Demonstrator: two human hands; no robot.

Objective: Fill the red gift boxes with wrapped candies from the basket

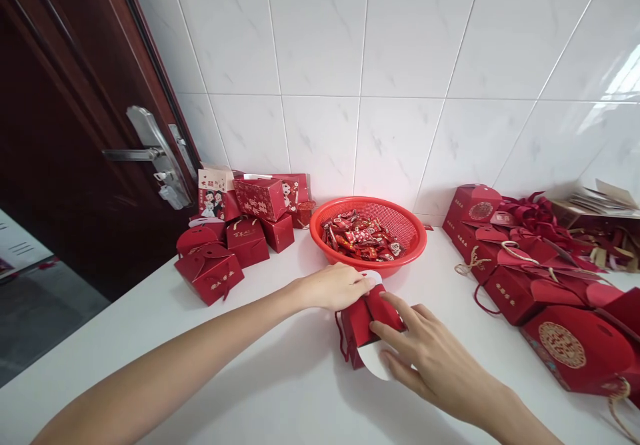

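Note:
A small red gift box (354, 330) stands on the white table with a dark red cord at its left side. Its red top panels are folded in, and a rounded flap (376, 359) with a white inner face sticks out at the near end. My left hand (343, 286) grips the far end of the box, by another white-faced flap. From the right, my right hand (425, 345) reaches over it, fingertips pressed on the top panels and thumb against the near flap. What lies inside the box is hidden.
Just behind the box, a red plastic basket (417, 248) holds many wrapped candies (363, 235). Several closed red boxes (247, 241) are stacked at left, near a dark door (75, 98). Unfinished-looking open red boxes (520, 291) crowd the right side. A tiled wall (320, 138) bounds the back.

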